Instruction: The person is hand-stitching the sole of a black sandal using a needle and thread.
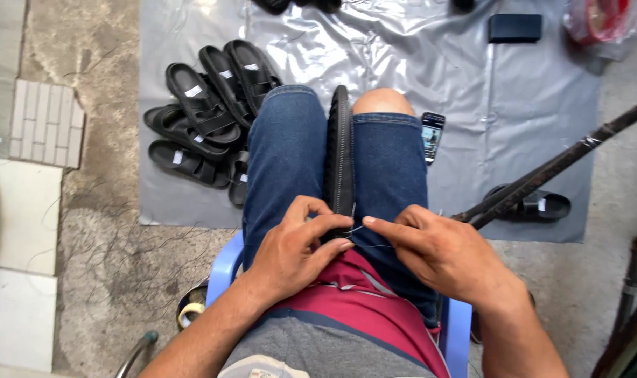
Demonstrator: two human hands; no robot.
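There is only one view, from a camera on the person's head. It looks steeply down and a little forward, over the lap, and it is close to the left hand and the right hand. Farther ahead it shows the grey plastic sheet on the floor.

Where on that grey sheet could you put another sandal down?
The plastic sheet is bare between the phone, the dark box and the lone sandal. The left side is crowded with the sandal pile. Both hands crowd the lap.
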